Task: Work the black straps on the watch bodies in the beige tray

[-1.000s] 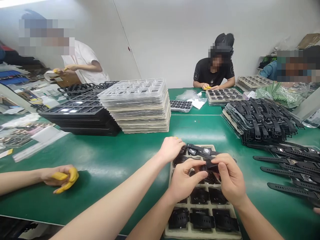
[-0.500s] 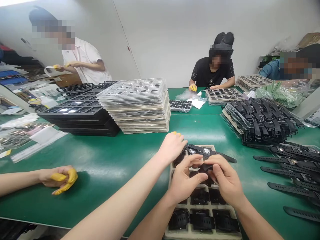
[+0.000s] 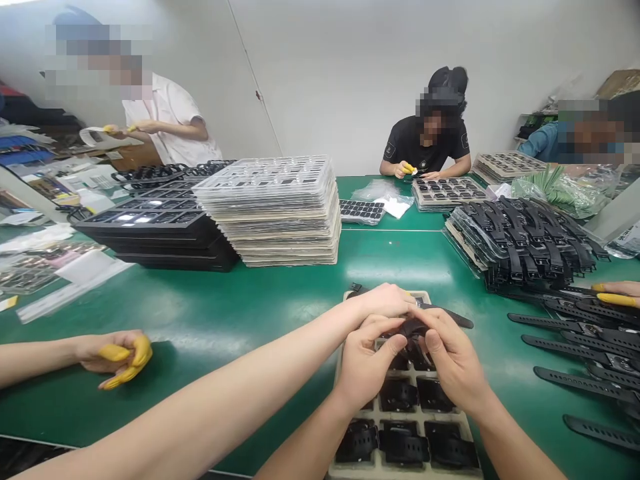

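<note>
My left hand point(image 3: 369, 365) and my right hand point(image 3: 451, 360) meet over a beige tray point(image 3: 338, 373) whose pockets hold rolled black watch bands. Together they pinch one black watch band point(image 3: 413, 329) between thumbs and fingertips, just above the tray's upper rows. A co-worker's bare arm reaches in from the lower left. That co-worker's hand point(image 3: 387, 300) rests on a flat black watch point(image 3: 450, 313) lying across the tray's far edge, touching my fingers' far side.
Another co-worker's hand with yellow finger cots point(image 3: 117, 357) lies on the green table point(image 3: 240, 313) at left. A stack of clear trays point(image 3: 273, 210) and black trays point(image 3: 155, 230) stand behind. Loose straps point(image 3: 575, 333) and a third hand point(image 3: 617, 293) are at right. Three people sit around.
The co-worker's hand slid right along the tray's far edge, over the flat watch. My hands stayed together on the band, slightly lower. A hand with yellow finger cots came in at the right.
</note>
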`<state>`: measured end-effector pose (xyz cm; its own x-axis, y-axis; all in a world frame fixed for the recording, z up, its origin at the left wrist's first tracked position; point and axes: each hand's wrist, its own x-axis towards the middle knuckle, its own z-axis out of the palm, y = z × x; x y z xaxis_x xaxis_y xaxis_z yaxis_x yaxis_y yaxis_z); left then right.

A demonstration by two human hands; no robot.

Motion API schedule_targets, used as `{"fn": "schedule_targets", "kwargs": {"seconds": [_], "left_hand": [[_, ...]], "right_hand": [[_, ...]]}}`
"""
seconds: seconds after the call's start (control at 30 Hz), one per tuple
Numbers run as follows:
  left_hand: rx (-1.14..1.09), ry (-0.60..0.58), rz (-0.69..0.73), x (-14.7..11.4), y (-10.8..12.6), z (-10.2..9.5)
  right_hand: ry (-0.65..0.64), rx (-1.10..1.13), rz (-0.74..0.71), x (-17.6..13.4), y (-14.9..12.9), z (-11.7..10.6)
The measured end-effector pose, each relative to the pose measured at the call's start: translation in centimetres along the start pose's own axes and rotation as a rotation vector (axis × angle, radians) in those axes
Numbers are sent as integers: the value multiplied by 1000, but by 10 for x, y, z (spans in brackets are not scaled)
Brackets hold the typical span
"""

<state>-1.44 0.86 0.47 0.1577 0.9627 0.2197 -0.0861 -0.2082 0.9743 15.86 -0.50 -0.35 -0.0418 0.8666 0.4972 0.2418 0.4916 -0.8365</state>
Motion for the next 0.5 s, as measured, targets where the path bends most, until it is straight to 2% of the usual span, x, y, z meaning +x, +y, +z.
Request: {"fn": "schedule_targets", "kwargs": {"seconds": [0.13,0.3,0.4,0.5], "left_hand": [[22,22,39,-1,-1,0],[98,20,109,-2,-3,-2],[130,-12,141,-4,-4,0],[122,34,151,-5,-7,4]], "right_hand": [[105,48,-14,-1,1,1],[-16,30,-62,3,0,-3],[-37,45,-29,2,0,-2],[-54,21,43,1,-1,-3]]}}
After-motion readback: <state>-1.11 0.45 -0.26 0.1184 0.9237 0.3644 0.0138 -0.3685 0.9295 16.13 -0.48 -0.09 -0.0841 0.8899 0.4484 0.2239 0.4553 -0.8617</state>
